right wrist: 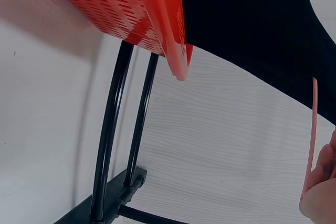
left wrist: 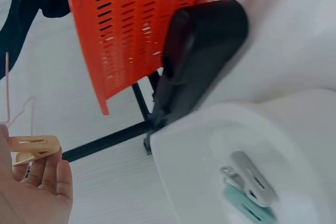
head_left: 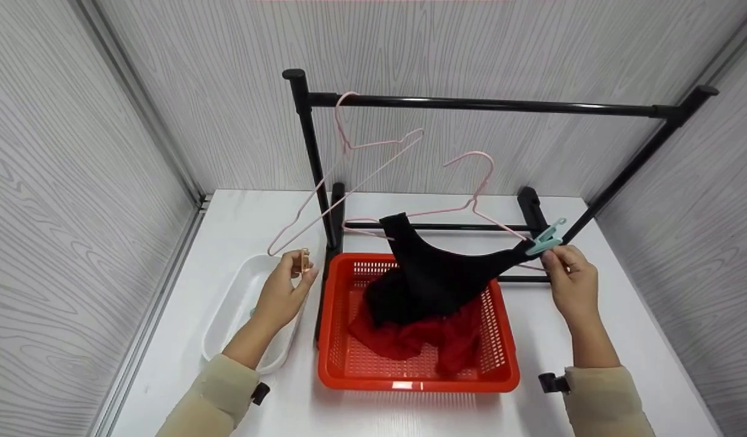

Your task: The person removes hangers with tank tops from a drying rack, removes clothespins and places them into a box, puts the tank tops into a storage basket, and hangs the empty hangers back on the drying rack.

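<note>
My left hand (head_left: 279,297) pinches an orange-beige clothespin (left wrist: 39,141) between thumb and fingers, above a white tray (head_left: 214,331). On the right, my right hand (head_left: 577,285) grips the end of a pink clothes hanger (head_left: 491,173), whose hook stands free below the rail. A black garment (head_left: 449,267) hangs from this hanger, one strap over its left part. A teal clothespin (head_left: 545,241) clamps the other strap at the right end, right by my right fingertips. The garment's lower part droops into a red basket (head_left: 331,358).
A second pink hanger (head_left: 313,197) hangs at the left end of the black rack's rail (head_left: 507,104). Red cloth (head_left: 385,340) lies in the basket. Inside the tray are a grey clothespin (left wrist: 254,178) and a teal one (left wrist: 247,203). Panelled walls enclose the table on three sides.
</note>
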A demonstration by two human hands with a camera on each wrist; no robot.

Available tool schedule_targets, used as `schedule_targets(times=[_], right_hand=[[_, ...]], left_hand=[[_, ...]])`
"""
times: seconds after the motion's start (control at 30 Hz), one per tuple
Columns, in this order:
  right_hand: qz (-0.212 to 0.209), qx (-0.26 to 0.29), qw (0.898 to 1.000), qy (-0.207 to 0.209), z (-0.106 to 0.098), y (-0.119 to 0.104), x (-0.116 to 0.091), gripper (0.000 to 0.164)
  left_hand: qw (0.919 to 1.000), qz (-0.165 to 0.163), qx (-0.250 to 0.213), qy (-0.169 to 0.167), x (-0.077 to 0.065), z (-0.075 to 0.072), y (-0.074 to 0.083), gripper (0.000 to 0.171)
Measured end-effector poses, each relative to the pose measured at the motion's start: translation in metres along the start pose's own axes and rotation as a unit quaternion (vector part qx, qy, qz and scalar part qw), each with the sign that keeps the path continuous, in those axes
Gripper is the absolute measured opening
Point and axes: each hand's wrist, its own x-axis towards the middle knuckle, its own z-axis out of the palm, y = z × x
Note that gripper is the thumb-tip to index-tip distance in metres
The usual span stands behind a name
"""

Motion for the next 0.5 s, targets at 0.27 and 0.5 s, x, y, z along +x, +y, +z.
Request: schedule_targets(times=[0.27,0.5], right_hand=[[0.005,-0.002,1.000,0.000,0.000,-0.002,-0.002,0.009],[-0.003,0.006,1.000,-0.005,0.001,0.001,-0.001,0.009]], left_hand=[[0.9976,-0.039,0.052,-0.025,-0.016,-0.004,-0.020,0.041],[0.9912,-0.078,0.093,-0.053,-0.026,-0.009,-0.035,0.042]])
